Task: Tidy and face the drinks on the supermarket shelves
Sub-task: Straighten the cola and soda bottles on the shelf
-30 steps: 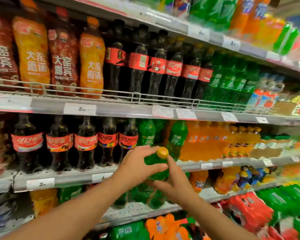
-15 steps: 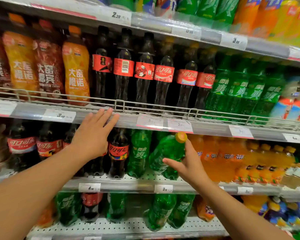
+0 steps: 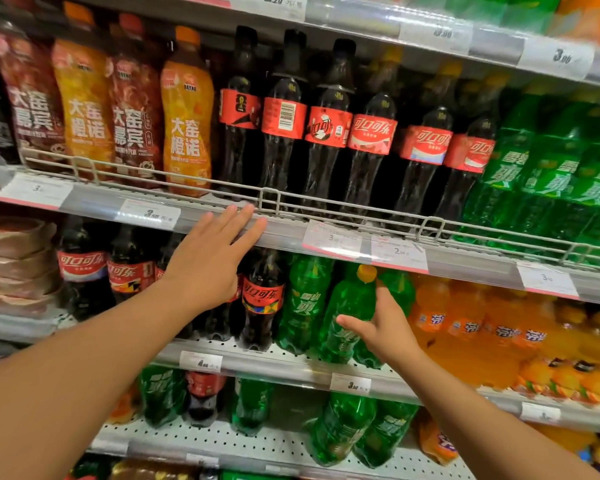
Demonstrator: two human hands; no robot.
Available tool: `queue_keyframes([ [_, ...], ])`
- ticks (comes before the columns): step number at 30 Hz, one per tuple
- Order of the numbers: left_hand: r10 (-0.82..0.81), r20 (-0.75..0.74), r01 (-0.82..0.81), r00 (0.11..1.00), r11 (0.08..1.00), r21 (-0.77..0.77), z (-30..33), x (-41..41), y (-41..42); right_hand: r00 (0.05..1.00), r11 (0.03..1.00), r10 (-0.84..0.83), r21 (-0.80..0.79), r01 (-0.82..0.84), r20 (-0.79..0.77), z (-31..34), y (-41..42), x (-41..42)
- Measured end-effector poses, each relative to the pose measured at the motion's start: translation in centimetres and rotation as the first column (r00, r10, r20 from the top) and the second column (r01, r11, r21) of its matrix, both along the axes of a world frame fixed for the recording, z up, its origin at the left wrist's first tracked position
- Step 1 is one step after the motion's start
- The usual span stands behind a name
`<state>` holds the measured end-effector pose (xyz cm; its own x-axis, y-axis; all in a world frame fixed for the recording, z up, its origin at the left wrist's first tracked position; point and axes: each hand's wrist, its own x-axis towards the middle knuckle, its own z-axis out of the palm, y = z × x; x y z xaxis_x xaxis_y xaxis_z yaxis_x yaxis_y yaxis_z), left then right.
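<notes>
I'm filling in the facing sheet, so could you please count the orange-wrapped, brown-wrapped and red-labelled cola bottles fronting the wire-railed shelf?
Orange-wrapped bottles: 2
Brown-wrapped bottles: 2
Red-labelled cola bottles: 6
Total: 10

Price tags: white slips (image 3: 331, 237) clipped along the shelf edges.
Wire rail: pale guard (image 3: 270, 199) along the upper shelf front.
Far left: stacked pinkish packs (image 3: 16, 261), contents unclear.
</notes>
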<state>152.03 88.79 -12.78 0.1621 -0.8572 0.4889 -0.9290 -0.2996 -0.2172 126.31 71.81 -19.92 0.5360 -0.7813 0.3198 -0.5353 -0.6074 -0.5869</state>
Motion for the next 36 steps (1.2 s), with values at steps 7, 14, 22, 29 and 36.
queue_keyframes([
  [7,-0.008,0.007,0.008,1.000,1.000,-0.008,-0.1,0.1,0.0,0.931,0.998,-0.053,-0.045,0.039,-0.361,2.4,-2.4,1.5],
  [14,-0.002,0.001,0.002,1.000,1.000,-0.008,-0.2,0.1,0.0,0.919,0.935,-0.042,0.310,0.174,-0.391,4.3,-4.0,3.2],
  [22,-0.020,-0.017,0.020,1.000,0.999,-0.033,-0.3,0.1,0.0,0.922,0.960,-0.070,0.226,0.166,-0.382,4.9,-1.5,2.2],
  [29,-0.020,-0.015,0.019,1.000,0.999,-0.051,-0.6,0.0,-0.2,0.997,0.986,0.063,-0.154,-0.070,-0.049,1.6,3.8,4.0],
  [36,-0.038,-0.023,0.037,0.999,0.998,-0.043,-0.6,0.2,-0.1,0.985,0.857,-0.160,0.488,0.169,-0.061,5.6,-0.1,11.8],
])
